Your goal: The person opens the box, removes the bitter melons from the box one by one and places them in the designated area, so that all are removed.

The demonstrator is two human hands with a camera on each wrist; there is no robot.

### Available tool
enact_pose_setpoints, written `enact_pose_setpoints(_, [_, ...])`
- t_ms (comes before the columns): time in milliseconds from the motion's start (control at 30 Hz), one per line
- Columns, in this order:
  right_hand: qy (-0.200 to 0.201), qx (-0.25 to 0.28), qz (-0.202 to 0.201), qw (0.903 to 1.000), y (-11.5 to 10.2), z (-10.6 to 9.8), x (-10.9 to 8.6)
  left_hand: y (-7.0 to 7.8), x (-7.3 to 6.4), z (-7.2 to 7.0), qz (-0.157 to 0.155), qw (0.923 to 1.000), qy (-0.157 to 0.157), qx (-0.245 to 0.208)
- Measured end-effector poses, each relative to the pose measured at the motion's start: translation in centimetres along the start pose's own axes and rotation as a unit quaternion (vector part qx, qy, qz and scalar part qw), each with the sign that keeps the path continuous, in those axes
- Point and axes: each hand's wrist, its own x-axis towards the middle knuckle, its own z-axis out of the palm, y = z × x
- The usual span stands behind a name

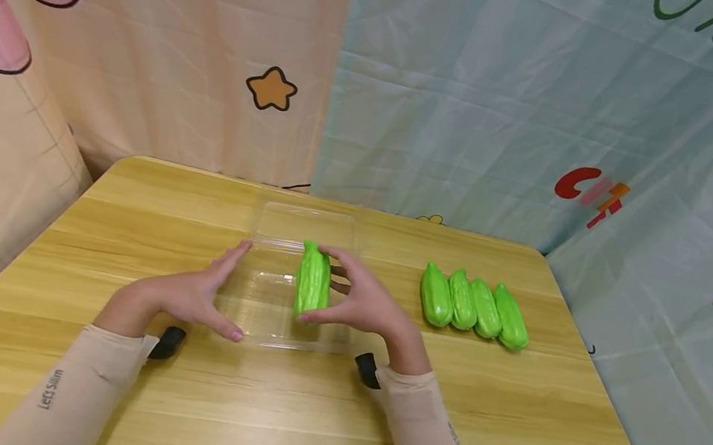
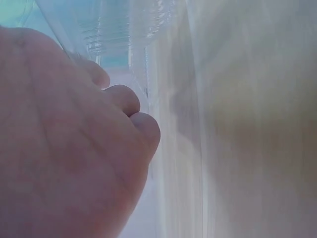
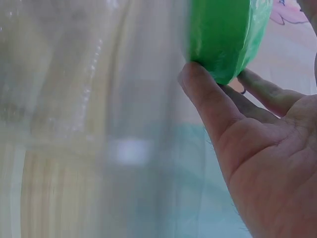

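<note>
A ridged green bitter melon is gripped by my right hand, thumb at its near end and fingers at its far end. It is held over the clear plastic box, whose hinged lid lies folded back on the far side. In the right wrist view, fingertips press against the bitter melon beside the blurred clear wall. My left hand is at the box's left side, its thumb and fingers spread apart along it. Seen from the left wrist, the curled-looking outer fingers are close to the transparent plastic.
Several more green bitter melons lie in a row on the right of the wooden table. Printed curtains hang behind the table's back edge and along both sides. Black wrist-worn pieces stick out at both sleeves.
</note>
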Motion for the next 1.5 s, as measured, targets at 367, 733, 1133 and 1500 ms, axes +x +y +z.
enact_pose_setpoints(367, [0.016,0.007,0.023,0.9996,-0.1,-1.8,-1.0,0.0,-0.6,-0.7,-0.003,1.0,-0.004,0.0])
enact_pose_setpoints(733, [0.035,0.026,0.033,0.9985,0.8,-3.7,-2.1,-0.4,-1.1,-1.3,-0.002,0.9999,-0.007,0.008])
enact_pose_setpoints(1133, [0.055,0.007,0.056,0.9969,1.6,-5.2,-3.1,-0.7,-1.5,-1.6,-0.007,0.9999,-0.01,0.001])
enact_pose_setpoints(1500, [0.078,-0.013,0.08,0.9937,2.5,-6.6,-4.2,-0.9,-1.6,-1.7,-0.008,0.9999,-0.011,0.0])
